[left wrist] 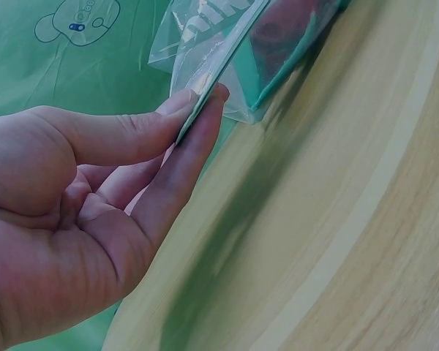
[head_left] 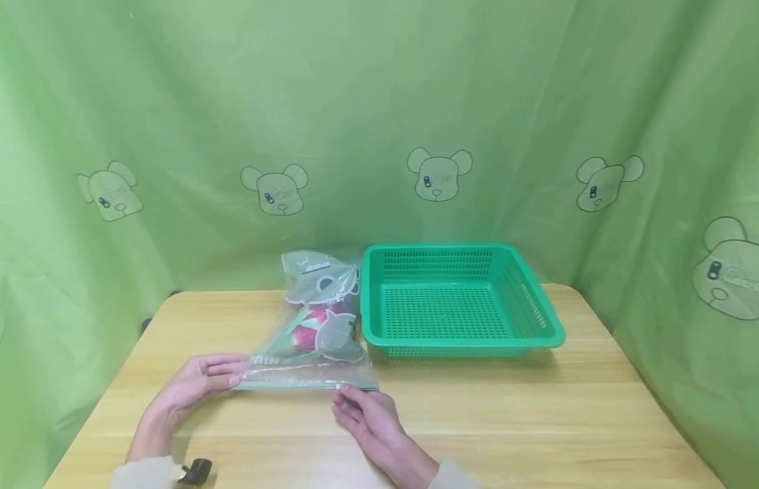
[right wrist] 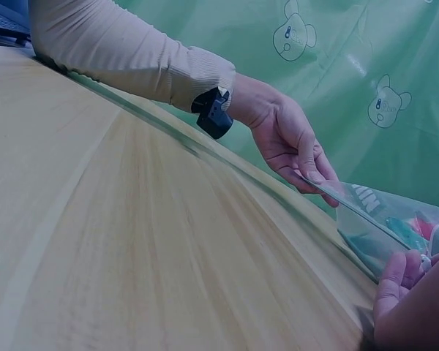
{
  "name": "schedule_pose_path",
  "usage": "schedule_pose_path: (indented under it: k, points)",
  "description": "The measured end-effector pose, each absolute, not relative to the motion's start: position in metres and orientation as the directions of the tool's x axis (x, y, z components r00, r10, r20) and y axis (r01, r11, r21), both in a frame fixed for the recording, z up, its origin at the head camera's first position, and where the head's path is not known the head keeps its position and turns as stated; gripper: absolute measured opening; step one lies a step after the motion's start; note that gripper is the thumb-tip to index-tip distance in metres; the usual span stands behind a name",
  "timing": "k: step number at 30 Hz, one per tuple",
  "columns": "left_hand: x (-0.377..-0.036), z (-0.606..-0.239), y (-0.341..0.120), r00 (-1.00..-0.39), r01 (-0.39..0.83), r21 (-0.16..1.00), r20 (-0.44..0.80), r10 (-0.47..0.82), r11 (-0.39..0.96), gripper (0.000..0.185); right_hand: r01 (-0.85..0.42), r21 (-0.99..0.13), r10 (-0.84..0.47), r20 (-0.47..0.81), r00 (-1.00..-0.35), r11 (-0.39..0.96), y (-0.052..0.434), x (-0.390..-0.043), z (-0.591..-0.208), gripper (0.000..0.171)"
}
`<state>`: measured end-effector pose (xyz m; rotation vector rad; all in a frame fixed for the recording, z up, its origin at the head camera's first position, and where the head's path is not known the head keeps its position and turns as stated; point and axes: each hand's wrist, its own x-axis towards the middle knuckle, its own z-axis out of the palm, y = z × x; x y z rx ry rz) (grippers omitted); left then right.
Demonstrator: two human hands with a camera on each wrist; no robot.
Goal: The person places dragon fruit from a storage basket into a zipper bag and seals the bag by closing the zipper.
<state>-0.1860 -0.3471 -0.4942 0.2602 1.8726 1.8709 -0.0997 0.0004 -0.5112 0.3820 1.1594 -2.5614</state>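
Observation:
A clear plastic zip bag [head_left: 318, 339] with printed cartoon shapes lies on the table, its zip edge toward me. Inside it are red-and-green items [head_left: 306, 334], their kind blurred by the plastic. My left hand [head_left: 198, 384] pinches the left end of the zip edge between thumb and fingers; the left wrist view shows this left hand [left wrist: 117, 175] holding the edge [left wrist: 219, 73] raised off the table. Toward the zip's right end, my right hand [head_left: 376, 421] pinches a small white slider [right wrist: 425, 263] on it, with its other fingers curled beneath.
A green perforated plastic basket [head_left: 461, 343] stands right beside the bag. The wooden table [head_left: 538, 421] ends at a green curtain [head_left: 367, 102] with printed bear heads. A black camera mount [head_left: 196, 472] sits at my left wrist.

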Motion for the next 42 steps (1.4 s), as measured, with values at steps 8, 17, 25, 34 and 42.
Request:
schedule_pose_path:
  k: [8,17,25,34,42]
  points:
    - [-0.185,-0.494,-0.348,-0.865,-0.202,0.979,-0.194,0.463,0.033,0.058,0.373,-0.683,-0.148,-0.366,-0.919,-0.628,0.003,-0.098,-0.511,0.034]
    - [-0.186,-0.495,-0.348,-0.866,-0.188,0.981,-0.186,0.465,0.043,0.058,0.397,-0.669,-0.175,-0.376,-0.91,-0.628,0.012,-0.1,-0.511,0.031]
    - [-0.184,-0.495,-0.349,-0.865,-0.184,0.983,-0.173,0.471,0.024,0.056,0.427,-0.672,-0.221,-0.374,-0.901,-0.605,0.026,-0.104,-0.51,0.009]
    - [-0.184,-0.493,-0.348,-0.866,-0.185,0.983,-0.172,0.469,0.019,0.056,0.447,-0.692,-0.263,-0.363,-0.894,-0.567,0.035,-0.111,-0.509,0.009]
    - [-0.184,-0.493,-0.348,-0.862,-0.179,0.984,-0.165,0.479,0.017,0.057,0.486,-0.682,-0.312,-0.372,-0.874,-0.547,0.045,-0.118,-0.51,0.005]
